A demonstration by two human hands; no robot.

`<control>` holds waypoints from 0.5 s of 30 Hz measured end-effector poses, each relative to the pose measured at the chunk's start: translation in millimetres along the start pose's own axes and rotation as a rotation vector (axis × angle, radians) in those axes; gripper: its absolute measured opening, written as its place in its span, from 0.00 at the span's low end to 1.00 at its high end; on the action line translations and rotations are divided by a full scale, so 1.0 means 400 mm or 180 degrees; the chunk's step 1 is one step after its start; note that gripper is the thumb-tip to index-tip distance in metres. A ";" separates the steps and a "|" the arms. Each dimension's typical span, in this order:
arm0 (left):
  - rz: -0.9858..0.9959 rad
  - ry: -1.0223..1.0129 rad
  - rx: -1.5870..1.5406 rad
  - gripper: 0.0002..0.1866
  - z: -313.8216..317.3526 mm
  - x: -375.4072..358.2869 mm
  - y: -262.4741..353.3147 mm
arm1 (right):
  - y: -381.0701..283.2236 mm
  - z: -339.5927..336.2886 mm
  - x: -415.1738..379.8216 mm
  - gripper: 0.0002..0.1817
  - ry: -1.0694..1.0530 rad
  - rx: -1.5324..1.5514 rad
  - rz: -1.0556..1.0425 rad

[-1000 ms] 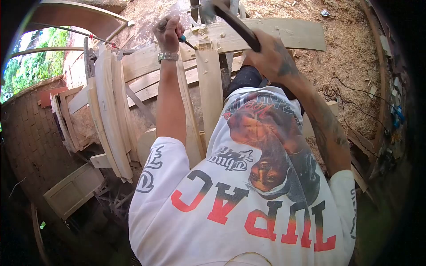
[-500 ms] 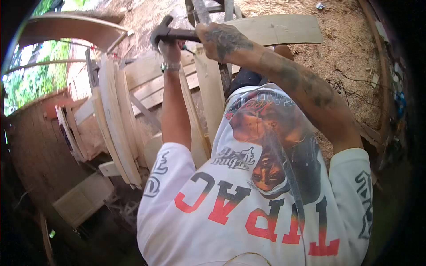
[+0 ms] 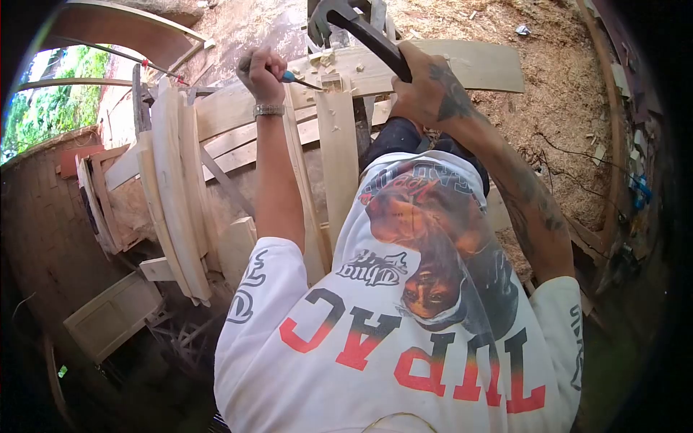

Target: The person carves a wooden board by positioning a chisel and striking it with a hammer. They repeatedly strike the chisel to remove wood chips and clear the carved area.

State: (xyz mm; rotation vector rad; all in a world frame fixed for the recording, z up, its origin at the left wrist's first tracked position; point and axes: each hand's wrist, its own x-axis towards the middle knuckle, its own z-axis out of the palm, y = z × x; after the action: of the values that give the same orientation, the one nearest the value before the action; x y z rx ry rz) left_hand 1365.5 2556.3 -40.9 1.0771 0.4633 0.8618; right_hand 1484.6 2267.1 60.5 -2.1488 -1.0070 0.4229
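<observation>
My left hand (image 3: 264, 76), with a watch at the wrist, is closed around the blue handle of a chisel (image 3: 290, 76). The chisel lies at a low slant, its tip by a small notch (image 3: 331, 82) in a pale curved board (image 3: 462, 66), where wood chips are scattered. My right hand (image 3: 421, 85) grips a dark claw hammer (image 3: 377, 45) by its handle. The hammer's head is up and apart from the chisel, pointing to the upper left. A narrower plank (image 3: 336, 144) runs from the notch toward my body.
Several long pale boards (image 3: 170, 180) stand stacked on the left. A curved brown panel (image 3: 130, 32) is at upper left, and a framed wooden panel (image 3: 115, 317) at lower left. Wood shavings (image 3: 538, 94) cover the ground on the right, with thin dark cables.
The hammer has swung from in front of my left hand up and to the right. My left hand has shifted slightly left and lower, and the chisel and notch now show plainly.
</observation>
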 end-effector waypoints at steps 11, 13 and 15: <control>-0.0078 -0.0641 0.0863 0.17 0.095 -0.018 -0.010 | -0.068 -0.001 0.071 0.13 0.0635 0.0119 -0.1218; 0.0028 -0.0696 0.0806 0.17 0.082 -0.017 -0.004 | -0.134 -0.044 0.125 0.08 0.0850 0.0262 -0.1668; 0.0229 -0.0703 0.0773 0.18 0.074 -0.025 -0.001 | -0.230 -0.117 0.136 0.06 0.0851 0.0601 -0.1802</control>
State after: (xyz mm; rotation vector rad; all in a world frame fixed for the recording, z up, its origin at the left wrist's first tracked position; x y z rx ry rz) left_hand 1380.7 2531.5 -29.4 1.4032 0.3510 0.7511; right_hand 1496.3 2327.3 159.7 -1.6076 -1.2962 -0.0417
